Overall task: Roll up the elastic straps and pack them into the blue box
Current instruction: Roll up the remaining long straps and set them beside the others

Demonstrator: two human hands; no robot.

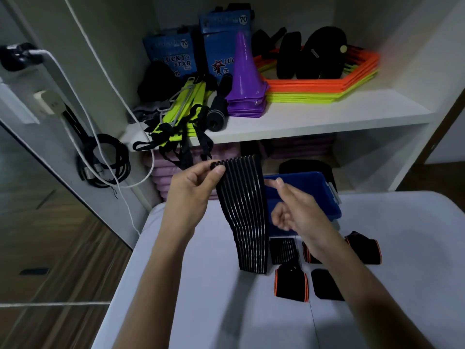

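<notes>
Striped strap (241,210) hung over the white table (201,285), its top corner pinched by the left hand (193,182), while the right hand (292,210) hovered loosely curled, empty, before the blue box (314,187).

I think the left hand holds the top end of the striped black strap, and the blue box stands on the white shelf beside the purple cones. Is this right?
Not quite. The left hand does pinch the top end of the striped black strap, but the blue box stands on the white table, not on the shelf beside the purple cones. The head view shows this.

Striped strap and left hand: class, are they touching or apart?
Touching. The head view shows the left hand pinching the striped strap at its top corner.
</notes>
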